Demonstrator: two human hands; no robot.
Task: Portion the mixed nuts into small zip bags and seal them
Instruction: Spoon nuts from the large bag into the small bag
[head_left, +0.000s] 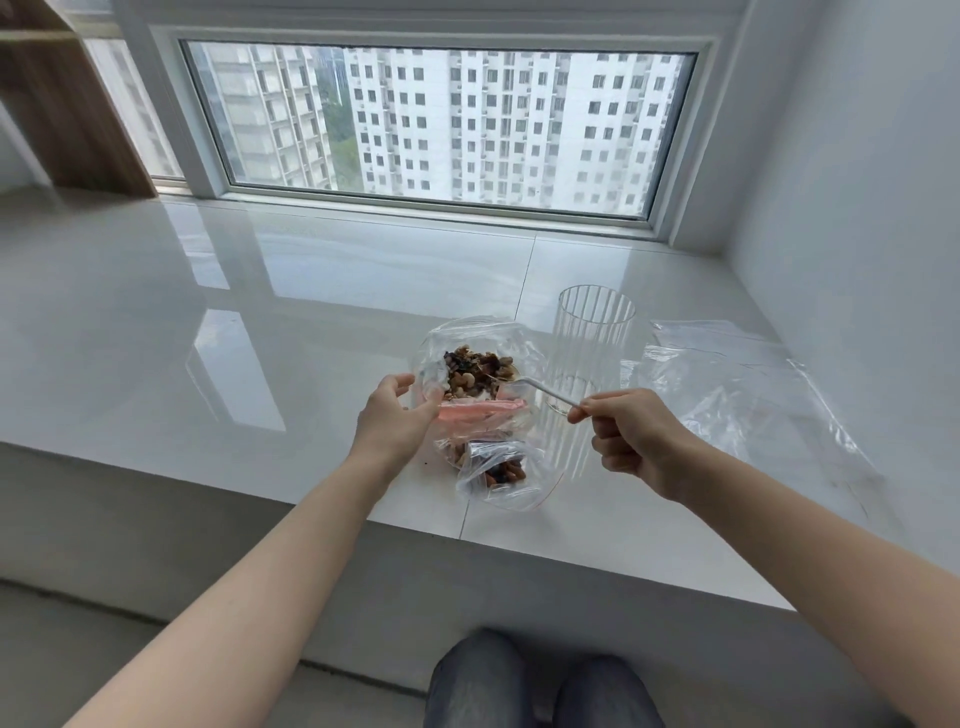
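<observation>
A large clear bag with a pink zip strip stands open on the white ledge, with mixed nuts inside. My left hand grips the bag's near left rim and holds its mouth open. My right hand pinches the handle of a white plastic spoon, whose bowl reaches into the nuts. Just in front lies a small zip bag holding some nuts, its mouth state unclear.
A tall ribbed clear glass stands right beside the big bag, behind the spoon. Empty clear zip bags lie on the ledge to the right, near the white wall. The ledge's front edge runs below my hands; my knees show beneath.
</observation>
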